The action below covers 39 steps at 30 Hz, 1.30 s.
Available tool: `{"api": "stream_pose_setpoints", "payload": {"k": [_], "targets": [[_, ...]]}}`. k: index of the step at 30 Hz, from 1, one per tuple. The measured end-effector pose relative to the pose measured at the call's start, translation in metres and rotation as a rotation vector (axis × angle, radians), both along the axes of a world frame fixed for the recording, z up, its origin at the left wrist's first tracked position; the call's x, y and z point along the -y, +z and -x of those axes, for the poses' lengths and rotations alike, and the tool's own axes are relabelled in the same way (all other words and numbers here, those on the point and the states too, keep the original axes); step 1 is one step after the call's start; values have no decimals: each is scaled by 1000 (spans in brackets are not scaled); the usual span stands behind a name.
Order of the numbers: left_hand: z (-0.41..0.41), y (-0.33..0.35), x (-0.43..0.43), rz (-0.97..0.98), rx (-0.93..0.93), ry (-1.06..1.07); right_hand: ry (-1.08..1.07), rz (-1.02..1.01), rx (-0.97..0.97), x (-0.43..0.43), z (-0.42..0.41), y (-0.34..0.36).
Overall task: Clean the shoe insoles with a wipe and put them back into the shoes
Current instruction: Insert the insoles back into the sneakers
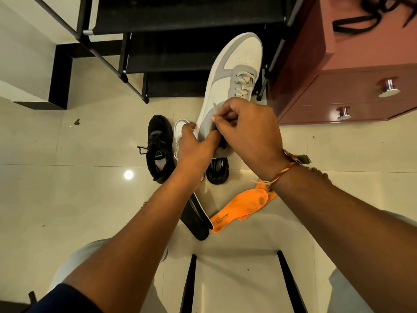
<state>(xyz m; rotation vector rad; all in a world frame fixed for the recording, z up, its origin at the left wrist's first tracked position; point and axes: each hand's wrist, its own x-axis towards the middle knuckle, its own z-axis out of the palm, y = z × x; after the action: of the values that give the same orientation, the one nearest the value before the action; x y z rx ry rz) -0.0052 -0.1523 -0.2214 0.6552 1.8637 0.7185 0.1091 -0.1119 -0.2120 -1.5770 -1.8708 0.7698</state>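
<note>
A white and grey sneaker is held up off the floor, toe pointing away. My left hand grips its heel end from the left. My right hand has curled fingers at the shoe's opening and pinches something dark there; what it is I cannot tell. On the floor below lie two orange insoles and two black insoles, side by side. The second white sneaker stands on the floor, mostly hidden behind my left hand. No wipe is visible.
A black sneaker stands left of my hands, another black shoe under them. A black shoe rack is at the back, a reddish drawer cabinet at the right. Black chair legs frame the near floor.
</note>
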Motion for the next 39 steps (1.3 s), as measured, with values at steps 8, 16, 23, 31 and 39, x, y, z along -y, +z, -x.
{"api": "stream_pose_setpoints", "payload": {"k": [8,16,23,31,39], "targets": [[5,-2,-4,-17,45,37,-56,31,-116,0,-1,3],[14,-4,-5,6,222,205,252,117,187,-1,0,-7],[24,-5,-4,54,177,251,-38,224,-233,-13,-5,-22],[42,-18,-5,133,141,385,-55,785,25,12,-12,-162],[51,-41,1,204,192,466,-80,919,77,45,21,-239]]}}
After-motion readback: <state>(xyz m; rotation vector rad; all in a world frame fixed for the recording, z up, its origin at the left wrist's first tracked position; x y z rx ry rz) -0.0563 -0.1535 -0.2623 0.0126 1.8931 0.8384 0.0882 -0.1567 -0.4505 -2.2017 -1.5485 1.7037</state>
